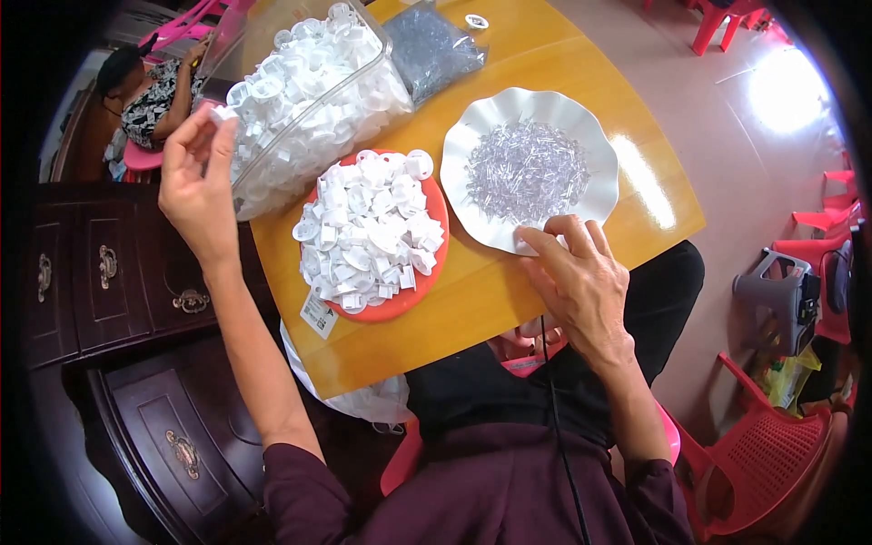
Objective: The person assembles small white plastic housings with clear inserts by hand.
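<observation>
My left hand (200,186) is raised beside the big clear plastic bin (259,186), pinching a small white plastic piece (222,114) between thumb and fingers. The bin is heaped with similar white plastic pieces (300,77), and more white pieces (372,222) are piled on a round red plate (440,241) in front of it. My right hand (581,286) is at the near rim of a white wavy-edged plate (599,168), fingers drawn together. What they hold, if anything, is hidden. Many small clear plastic sticks (527,173) lie in that plate.
A bag of dark grey, glossy material (431,50) and a small round item (476,22) lie on the far part of the wooden table (490,318). Dark cabinets (118,282) stand left. Another person (150,104) sits far left. Pink chairs (763,445) and a grey stool (777,295) stand right.
</observation>
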A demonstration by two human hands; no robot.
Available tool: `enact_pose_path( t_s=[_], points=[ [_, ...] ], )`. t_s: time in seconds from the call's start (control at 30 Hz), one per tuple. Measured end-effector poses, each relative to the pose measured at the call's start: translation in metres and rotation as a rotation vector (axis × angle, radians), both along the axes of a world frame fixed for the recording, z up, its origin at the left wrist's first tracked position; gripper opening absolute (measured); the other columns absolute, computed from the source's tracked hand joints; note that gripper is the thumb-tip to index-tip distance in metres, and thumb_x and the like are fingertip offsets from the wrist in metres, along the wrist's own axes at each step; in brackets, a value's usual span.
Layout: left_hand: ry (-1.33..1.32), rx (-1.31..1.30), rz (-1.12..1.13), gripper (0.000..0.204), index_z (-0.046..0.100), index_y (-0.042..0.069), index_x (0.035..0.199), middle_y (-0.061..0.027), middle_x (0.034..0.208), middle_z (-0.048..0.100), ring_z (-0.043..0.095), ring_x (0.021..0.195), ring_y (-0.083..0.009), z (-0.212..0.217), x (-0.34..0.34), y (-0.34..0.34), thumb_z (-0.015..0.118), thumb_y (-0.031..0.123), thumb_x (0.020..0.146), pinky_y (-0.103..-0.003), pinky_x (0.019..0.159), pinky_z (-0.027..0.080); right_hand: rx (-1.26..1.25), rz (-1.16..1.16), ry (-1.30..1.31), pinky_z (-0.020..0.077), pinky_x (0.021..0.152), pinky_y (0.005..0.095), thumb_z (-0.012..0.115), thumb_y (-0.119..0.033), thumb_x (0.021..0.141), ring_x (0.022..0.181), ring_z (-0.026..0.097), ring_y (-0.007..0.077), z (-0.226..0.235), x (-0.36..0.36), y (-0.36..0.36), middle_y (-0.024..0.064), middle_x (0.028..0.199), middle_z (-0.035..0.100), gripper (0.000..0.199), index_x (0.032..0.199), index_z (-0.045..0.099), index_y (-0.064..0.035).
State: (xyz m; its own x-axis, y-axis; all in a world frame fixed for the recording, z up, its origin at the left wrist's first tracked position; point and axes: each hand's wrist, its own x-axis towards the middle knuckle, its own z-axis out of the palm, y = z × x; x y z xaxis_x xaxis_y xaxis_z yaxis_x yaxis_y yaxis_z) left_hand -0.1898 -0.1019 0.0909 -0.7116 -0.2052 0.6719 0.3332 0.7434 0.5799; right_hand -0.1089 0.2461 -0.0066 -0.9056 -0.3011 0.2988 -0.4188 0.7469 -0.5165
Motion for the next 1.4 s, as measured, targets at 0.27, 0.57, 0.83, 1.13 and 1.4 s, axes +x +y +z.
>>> enact_pose_path(
  t_s=[0.27,0.57,0.83,1.13,1.4],
  points=[
    [-0.151,-0.170,0.109,0.031,0.066,0.004,0.121,-0.0078,0.123,0.064,0.062,0.112,-0.0185,-0.014,-0.025,-0.049,0.071,0.013,0.092,-0.033,0.095,0.050,-0.077,-0.019,0.034,0.0512,0.062,0.0340,0.072,-0.015,0.082,0.085,0.059,0.0184,-0.009,0.000,-0.003,-0.0017,0.096,0.057,0.014,0.095,0.069,-0.0163],
    [0.083,-0.572,0.180,0.024,0.069,0.003,0.115,-0.0110,0.128,0.062,0.059,0.118,-0.0259,-0.024,0.040,0.040,0.066,0.004,0.091,-0.038,0.101,0.045,-0.292,-0.052,0.011,0.0516,0.064,0.0320,0.077,-0.011,0.077,0.081,0.062,0.0193,-0.014,0.004,-0.002,-0.0001,0.091,0.061,0.017,0.092,0.072,-0.0137],
    [-0.718,0.530,-0.311,0.017,0.065,0.001,0.110,-0.0036,0.091,0.064,0.056,0.073,-0.0067,-0.061,0.123,0.145,0.067,0.007,0.093,-0.021,0.066,0.046,-0.581,0.025,-0.106,0.0503,0.066,0.0309,0.079,-0.003,0.073,0.077,0.062,0.0206,-0.003,0.014,-0.014,0.0045,0.088,0.062,0.021,0.093,0.073,-0.0076],
    [-0.987,0.944,-0.423,0.012,0.062,0.005,0.095,0.0039,0.074,0.059,0.049,0.064,-0.0005,-0.071,0.128,0.150,0.068,0.015,0.095,-0.017,0.054,0.036,-0.752,0.077,-0.284,0.0465,0.059,0.0278,0.080,-0.002,0.076,0.070,0.059,0.0159,0.006,0.023,-0.019,0.0052,0.086,0.065,0.017,0.091,0.072,-0.0056],
    [-0.654,0.423,-0.425,0.017,0.065,0.004,0.100,-0.0020,0.087,0.062,0.056,0.074,-0.0117,-0.070,0.127,0.142,0.074,0.010,0.088,-0.025,0.067,0.045,-0.992,0.079,-0.617,0.0364,0.053,0.0226,0.078,-0.003,0.081,0.059,0.043,0.0060,0.001,0.030,-0.018,0.0012,0.082,0.064,0.013,0.091,0.070,-0.0019]
  ],
)
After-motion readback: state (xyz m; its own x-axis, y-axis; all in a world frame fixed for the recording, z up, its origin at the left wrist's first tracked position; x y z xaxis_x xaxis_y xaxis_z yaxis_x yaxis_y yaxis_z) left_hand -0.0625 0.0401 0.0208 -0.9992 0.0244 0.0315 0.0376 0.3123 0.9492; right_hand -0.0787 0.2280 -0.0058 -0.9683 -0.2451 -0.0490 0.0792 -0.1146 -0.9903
